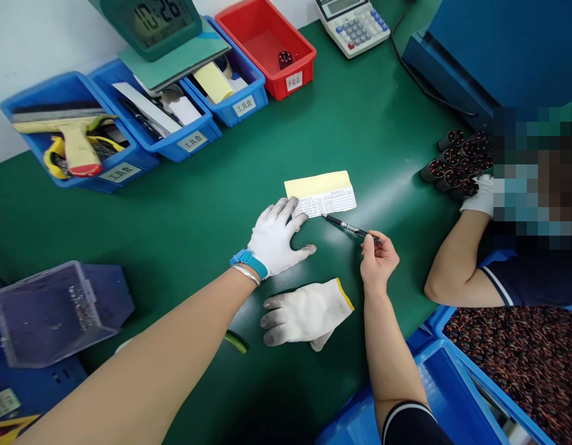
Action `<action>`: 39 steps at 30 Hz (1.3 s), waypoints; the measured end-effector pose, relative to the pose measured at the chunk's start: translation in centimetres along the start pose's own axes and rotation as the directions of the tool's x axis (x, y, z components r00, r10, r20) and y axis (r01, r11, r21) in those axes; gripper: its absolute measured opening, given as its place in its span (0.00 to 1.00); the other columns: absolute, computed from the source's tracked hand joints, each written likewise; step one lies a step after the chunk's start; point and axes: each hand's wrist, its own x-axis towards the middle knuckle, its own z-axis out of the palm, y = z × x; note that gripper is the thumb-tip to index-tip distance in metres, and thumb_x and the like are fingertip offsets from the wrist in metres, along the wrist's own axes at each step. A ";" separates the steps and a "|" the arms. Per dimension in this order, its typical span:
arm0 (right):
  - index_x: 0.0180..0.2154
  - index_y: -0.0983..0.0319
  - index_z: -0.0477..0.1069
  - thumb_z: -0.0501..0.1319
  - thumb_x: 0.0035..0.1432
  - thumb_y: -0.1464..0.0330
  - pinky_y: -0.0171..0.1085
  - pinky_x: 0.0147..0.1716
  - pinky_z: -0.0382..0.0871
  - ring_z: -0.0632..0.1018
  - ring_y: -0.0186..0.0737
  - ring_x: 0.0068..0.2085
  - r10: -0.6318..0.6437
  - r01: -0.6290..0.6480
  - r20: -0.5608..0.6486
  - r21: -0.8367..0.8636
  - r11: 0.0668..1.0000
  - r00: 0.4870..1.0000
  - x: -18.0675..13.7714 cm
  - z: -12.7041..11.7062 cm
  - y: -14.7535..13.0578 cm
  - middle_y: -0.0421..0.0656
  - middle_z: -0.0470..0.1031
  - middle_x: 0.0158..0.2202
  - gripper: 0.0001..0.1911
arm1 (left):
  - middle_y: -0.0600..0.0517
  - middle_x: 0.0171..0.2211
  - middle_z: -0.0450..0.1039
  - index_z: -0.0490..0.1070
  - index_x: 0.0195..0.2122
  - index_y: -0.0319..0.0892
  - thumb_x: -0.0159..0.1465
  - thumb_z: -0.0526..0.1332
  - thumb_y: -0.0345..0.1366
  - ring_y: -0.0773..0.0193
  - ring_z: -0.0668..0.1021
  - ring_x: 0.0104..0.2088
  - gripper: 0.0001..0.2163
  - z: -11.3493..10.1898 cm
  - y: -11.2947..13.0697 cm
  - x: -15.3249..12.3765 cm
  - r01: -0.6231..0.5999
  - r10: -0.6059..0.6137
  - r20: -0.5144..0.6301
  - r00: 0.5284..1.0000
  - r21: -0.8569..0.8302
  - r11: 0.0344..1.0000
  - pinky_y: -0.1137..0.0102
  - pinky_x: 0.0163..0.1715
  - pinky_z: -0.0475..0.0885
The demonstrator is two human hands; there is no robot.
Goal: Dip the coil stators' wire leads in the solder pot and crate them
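My left hand (277,237) wears a white glove and lies flat with fingers spread on the green mat, its fingertips pressing the left edge of a small yellow-and-white paper slip (321,193). My bare right hand (378,259) pinches a black pen (350,228) whose tip points at the lower edge of the slip. A taken-off white glove (307,313) lies on the mat between my two forearms.
Blue bins (128,148) with tools and a red bin (267,46) stand at the back, with a clock (151,21) and a calculator (353,25). A co-worker's gloved hand (479,196) rests by several dark cylinders (457,164) at right. Blue crates (512,364) of parts sit lower right, a clear box (54,312) at left.
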 end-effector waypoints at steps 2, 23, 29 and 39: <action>0.37 0.64 0.72 0.62 0.55 0.58 0.32 0.21 0.66 0.69 0.30 0.21 0.004 -0.004 -0.003 0.011 1.000 1.000 0.0 0.0 0.0 0.37 0.69 0.22 0.15 | 0.40 0.66 0.52 0.67 0.56 0.41 0.56 0.62 0.54 0.42 0.57 0.65 0.30 0.0 0.0 0.0 -0.001 0.001 0.003 1.000 0.012 1.000 0.49 0.63 0.53; 0.37 0.63 0.73 0.62 0.55 0.59 0.33 0.24 0.68 0.71 0.32 0.23 -0.010 0.010 -0.001 -0.012 1.000 1.000 0.0 0.0 0.3 0.38 0.70 0.23 0.14 | 0.40 0.66 0.52 0.66 0.56 0.41 0.57 0.61 0.55 0.42 0.56 0.65 0.31 0.1 -0.2 0.2 -0.011 0.011 0.015 1.000 0.011 1.000 0.50 0.62 0.53; 0.37 0.63 0.72 0.62 0.55 0.57 0.33 0.24 0.68 0.70 0.31 0.23 0.008 -0.008 0.002 -0.025 1.000 1.000 0.0 0.0 0.3 0.38 0.70 0.23 0.15 | 0.41 0.66 0.52 0.66 0.55 0.41 0.55 0.62 0.54 0.42 0.56 0.65 0.31 -0.1 -0.1 0.3 0.013 -0.012 0.024 1.000 -0.020 1.000 0.49 0.63 0.53; 0.38 0.63 0.72 0.62 0.55 0.56 0.33 0.22 0.65 0.69 0.31 0.21 0.013 -0.013 0.003 -0.027 1.000 1.000 -0.1 0.0 0.4 0.37 0.69 0.22 0.16 | 0.41 0.66 0.53 0.68 0.52 0.37 0.53 0.63 0.52 0.43 0.56 0.65 0.30 0.0 -0.1 0.4 0.068 -0.066 0.026 0.997 -0.076 0.995 0.51 0.64 0.53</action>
